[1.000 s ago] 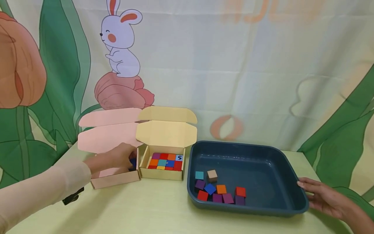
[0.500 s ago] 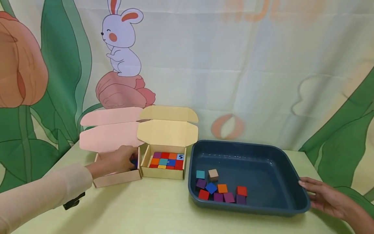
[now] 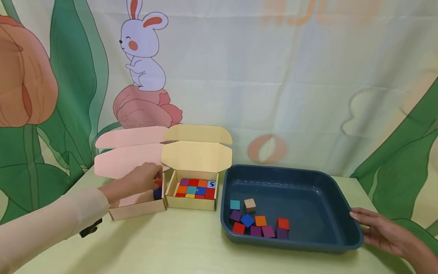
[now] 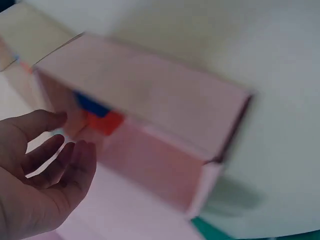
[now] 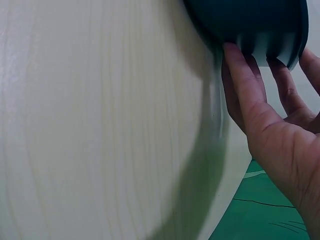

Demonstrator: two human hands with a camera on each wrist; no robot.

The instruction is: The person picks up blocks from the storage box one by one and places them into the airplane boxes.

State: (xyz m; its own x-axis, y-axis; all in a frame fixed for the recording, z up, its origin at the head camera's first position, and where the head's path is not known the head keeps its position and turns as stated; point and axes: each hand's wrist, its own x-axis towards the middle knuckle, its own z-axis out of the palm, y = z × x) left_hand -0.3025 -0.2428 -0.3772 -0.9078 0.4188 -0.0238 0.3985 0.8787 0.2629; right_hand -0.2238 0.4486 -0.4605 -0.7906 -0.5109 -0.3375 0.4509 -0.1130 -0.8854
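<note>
My left hand (image 3: 140,179) hovers at the right end of the open pink box (image 3: 138,210), fingers loosely bent. In the left wrist view, nothing shows between its thumb and fingers. A blue block (image 4: 91,104) and a red block (image 4: 106,122) lie in that box beside the fingertips. My right hand (image 3: 384,232) touches the right end of the dark blue tray (image 3: 325,248); in the right wrist view its fairly straight fingers (image 5: 245,87) rest against the outer wall. Several coloured cubes, among them an orange cube (image 3: 260,220) and a wooden cube (image 3: 249,205), lie in the tray's left part.
A yellow box (image 3: 191,203) with its lid up stands between the pink box and the tray. Rows of coloured cubes fill it, with a number 5 tile (image 3: 211,184) in the corner. A printed curtain (image 3: 308,95) hangs behind the pale wood-grain table (image 3: 178,243).
My left hand has risen a little out of the pink box, and more of the blue and red blocks there now shows. The right hand stays at the tray.
</note>
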